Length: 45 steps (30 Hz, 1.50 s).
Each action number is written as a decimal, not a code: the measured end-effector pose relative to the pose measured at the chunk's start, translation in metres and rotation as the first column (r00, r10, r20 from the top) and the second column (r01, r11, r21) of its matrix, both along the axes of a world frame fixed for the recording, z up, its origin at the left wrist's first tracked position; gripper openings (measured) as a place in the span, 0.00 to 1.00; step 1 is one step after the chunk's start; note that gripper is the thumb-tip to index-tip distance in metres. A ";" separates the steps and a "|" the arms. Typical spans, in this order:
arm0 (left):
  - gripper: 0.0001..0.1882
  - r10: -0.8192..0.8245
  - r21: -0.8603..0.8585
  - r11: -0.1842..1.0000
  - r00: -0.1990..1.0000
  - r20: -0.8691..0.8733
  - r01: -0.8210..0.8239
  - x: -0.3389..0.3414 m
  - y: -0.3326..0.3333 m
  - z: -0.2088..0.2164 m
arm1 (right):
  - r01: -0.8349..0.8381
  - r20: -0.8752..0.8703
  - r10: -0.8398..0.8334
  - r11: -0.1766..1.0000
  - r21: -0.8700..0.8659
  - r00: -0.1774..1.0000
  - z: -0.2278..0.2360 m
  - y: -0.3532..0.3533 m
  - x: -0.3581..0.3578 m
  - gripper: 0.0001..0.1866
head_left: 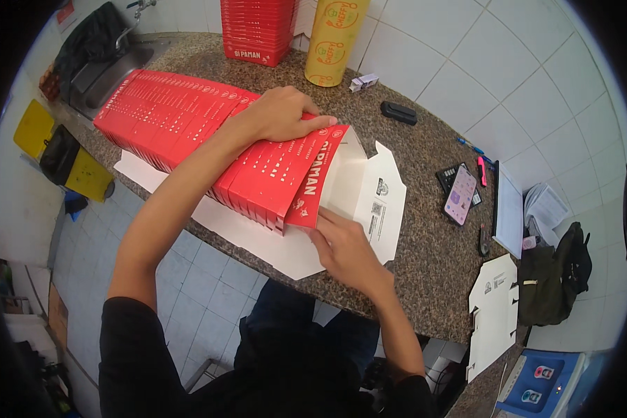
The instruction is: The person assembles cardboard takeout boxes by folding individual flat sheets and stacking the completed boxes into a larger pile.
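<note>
A long row of nested red cartons [181,111] with white print lies on its side along the counter. My left hand [285,115] rests over its top near the right end, the thumb along the end carton's upper edge and the other fingers bent over the far side. My right hand [348,254] is closed at the lower front corner of the end carton [312,182], its fingertips partly hidden by the carton's wall. The carton's white inside faces right. Flat white carton blanks [383,188] lie under the row and stick out on the right and along the front.
Behind stand a stack of red cartons [258,31] and a yellow printed roll [334,42]. To the right lie a black case [398,113], a phone [460,195], a pink marker [481,171] and another white blank [494,306]. A sink [108,80] is at the far left.
</note>
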<state>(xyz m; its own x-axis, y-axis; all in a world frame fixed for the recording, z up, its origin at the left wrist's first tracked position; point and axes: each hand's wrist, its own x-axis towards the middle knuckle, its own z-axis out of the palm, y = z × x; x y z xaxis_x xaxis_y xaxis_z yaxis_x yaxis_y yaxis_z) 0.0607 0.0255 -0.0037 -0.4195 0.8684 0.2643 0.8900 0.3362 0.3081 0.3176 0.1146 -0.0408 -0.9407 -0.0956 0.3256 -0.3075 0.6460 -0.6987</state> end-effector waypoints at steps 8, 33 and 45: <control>0.33 0.079 -0.176 0.982 0.995 0.065 -0.066 0.000 0.004 0.003 | 0.005 0.071 0.016 0.959 -0.285 0.997 -0.003 -0.009 0.004 0.11; 0.32 0.118 -0.258 0.961 0.991 0.065 -0.097 0.005 0.010 0.013 | 0.371 0.176 -0.328 0.777 -0.508 0.928 -0.014 0.068 -0.042 0.17; 0.35 0.123 -0.230 0.966 0.992 0.021 -0.115 0.001 0.009 0.008 | 0.369 0.078 -0.373 0.927 0.062 0.924 -0.059 0.096 -0.096 0.10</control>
<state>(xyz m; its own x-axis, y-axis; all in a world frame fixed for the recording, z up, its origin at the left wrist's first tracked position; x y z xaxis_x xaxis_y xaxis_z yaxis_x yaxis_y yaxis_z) 0.0620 0.0345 0.0043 -0.5290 0.8472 0.0481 0.8293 0.5041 0.2412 0.2214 0.2106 -0.0997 -0.9360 0.2531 0.2447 0.0208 0.7337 -0.6792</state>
